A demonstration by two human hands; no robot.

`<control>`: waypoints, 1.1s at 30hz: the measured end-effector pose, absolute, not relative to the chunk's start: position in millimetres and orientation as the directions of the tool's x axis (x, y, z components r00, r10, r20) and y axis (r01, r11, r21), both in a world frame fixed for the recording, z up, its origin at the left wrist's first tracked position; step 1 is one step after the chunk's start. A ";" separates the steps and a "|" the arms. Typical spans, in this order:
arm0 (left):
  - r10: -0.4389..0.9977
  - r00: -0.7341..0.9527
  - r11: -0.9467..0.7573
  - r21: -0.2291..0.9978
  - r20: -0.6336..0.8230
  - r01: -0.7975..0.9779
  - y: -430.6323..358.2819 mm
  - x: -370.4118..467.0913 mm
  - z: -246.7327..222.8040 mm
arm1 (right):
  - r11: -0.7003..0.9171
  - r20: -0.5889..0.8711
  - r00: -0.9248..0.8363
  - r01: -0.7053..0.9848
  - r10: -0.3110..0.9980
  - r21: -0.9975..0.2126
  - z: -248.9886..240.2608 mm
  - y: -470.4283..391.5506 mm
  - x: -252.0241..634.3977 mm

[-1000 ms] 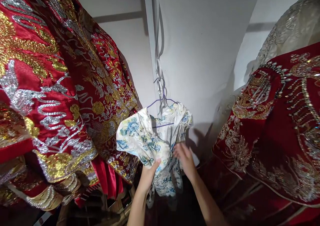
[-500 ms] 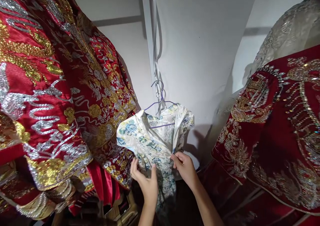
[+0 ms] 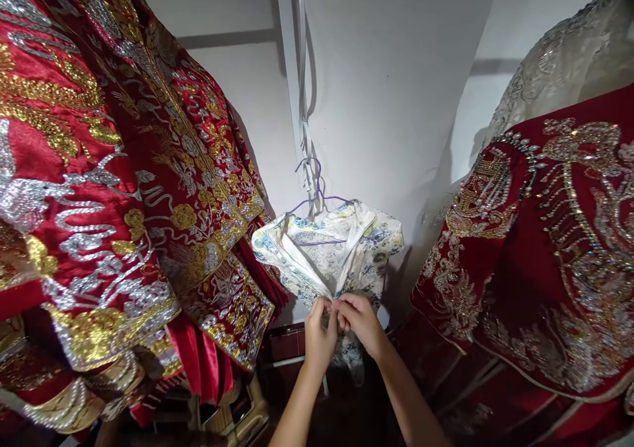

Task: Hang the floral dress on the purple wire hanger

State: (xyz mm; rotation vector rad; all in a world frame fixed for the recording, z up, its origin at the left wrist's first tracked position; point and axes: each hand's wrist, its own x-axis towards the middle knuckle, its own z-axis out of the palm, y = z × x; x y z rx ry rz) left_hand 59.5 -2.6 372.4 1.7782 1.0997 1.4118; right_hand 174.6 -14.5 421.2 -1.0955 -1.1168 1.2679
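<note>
Floral garment (image 3: 364, 259), white with blue and yellow-green print, hangs in front of a pale wall (image 3: 381, 110), its shoulders spread over a thin purple hanger (image 3: 319, 193) whose hook sits at a white strap (image 3: 301, 44). The front falls in a deep V, and both hands meet at the bottom of it. The left hand (image 3: 319, 341) pinches the cloth between thumb and bent fingers; the right hand (image 3: 362, 325) does the same just beside it, fingertips nearly touching. What exactly lies between the tips, cloth edge or a fastener, is too small and covered to tell.

The fabric looks light and soft, likely a thin weave that creases readily and gives no support of its own, so it should swing or twist with any tug. The slim wire offers little friction, and a hard downward pull could drag a shoulder off or tilt the whole hanger. A fingertip pinch on the two front edges seems the right hold, close to the point of the V, with little force. The red embroidered jacket (image 3: 193, 170) on the left and the red beaded garment (image 3: 525, 282) on the right look heavier and stiffer, with beading better left unbrushed by the forearms.
</note>
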 end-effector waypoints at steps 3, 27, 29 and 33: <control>0.861 0.148 -0.507 0.808 0.486 0.298 -1.6 57.0 377.2 | 0.091 0.090 0.020 -0.112 0.996 -0.989 455.2 0.0 177.8; 0.536 0.295 -0.808 0.379 0.791 0.451 70.4 34.0 570.9 | 0.465 0.458 0.161 -0.006 0.874 -0.885 535.5 55.8 171.6; 0.511 0.317 -0.809 0.323 0.799 0.490 71.3 34.2 568.0 | 0.456 0.455 0.217 0.048 0.864 -0.889 522.0 59.0 167.5; 0.547 0.280 -0.777 0.354 0.789 0.520 67.8 33.9 557.6 | 0.435 0.424 0.200 -0.010 0.883 -0.900 506.8 63.4 160.8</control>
